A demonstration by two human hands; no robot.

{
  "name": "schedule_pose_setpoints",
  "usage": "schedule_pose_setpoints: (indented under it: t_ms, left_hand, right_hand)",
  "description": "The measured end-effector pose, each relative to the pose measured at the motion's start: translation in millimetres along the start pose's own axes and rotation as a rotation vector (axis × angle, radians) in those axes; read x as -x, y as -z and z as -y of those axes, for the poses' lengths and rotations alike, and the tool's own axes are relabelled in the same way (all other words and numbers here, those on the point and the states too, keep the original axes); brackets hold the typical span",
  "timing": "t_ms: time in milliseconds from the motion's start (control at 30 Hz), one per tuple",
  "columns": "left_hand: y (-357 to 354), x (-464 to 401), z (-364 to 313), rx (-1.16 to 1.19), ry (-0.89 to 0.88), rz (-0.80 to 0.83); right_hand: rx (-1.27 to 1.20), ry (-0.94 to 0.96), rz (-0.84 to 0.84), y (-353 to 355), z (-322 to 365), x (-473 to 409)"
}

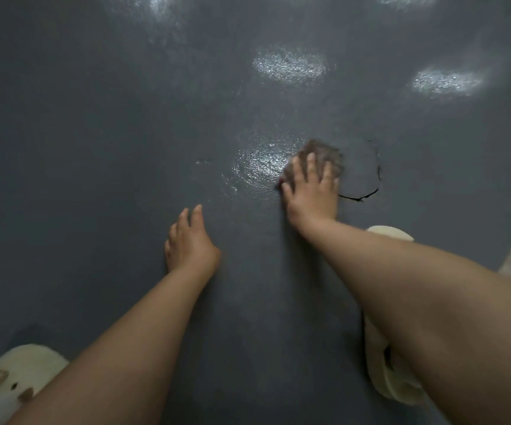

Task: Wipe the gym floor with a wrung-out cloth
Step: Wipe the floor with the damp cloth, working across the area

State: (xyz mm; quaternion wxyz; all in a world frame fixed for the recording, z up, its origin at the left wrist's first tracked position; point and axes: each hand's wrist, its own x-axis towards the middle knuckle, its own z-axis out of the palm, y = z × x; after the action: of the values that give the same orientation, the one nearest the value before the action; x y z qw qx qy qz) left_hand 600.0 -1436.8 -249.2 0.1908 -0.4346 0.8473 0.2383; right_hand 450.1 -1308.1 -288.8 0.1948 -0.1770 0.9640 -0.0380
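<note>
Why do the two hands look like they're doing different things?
The right hand presses flat on the brown cloth; the left hand has no cloth and rests on the bare floor. The right hand reaches farther out, beside a shiny wet patch; the left stays nearer. Both have straight fingers.

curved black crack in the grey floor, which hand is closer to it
Right. The right hand presses the brownish cloth flat just left of the curved black crack. The left hand rests on the grey floor, farther left and nearer the person.
</note>
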Motion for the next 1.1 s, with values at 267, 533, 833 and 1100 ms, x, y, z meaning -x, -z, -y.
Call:
schedule_pose_setpoints:
  t_ms: [267, 533, 833, 1100]
  left_hand:
    - [-9, 34, -9, 0.033, -0.080, -0.058]
    - [-24, 52, -45, -0.014, -0.125, -0.032]
    - [-54, 68, -90, -0.305, -0.343, 0.152]
    - [-99, 106, -112, -0.426, -0.228, 0.239]
  right_hand:
    - [0.011, 0.582, 0.239, -49, 49, 123]
    - [0.226, 0.702, 0.202, -31, 6, 86]
    - [0.142, 0.230, 0.131, 24, -111, 11]
    - [-0.051, -0.247, 0.028, 22, -173, 31]
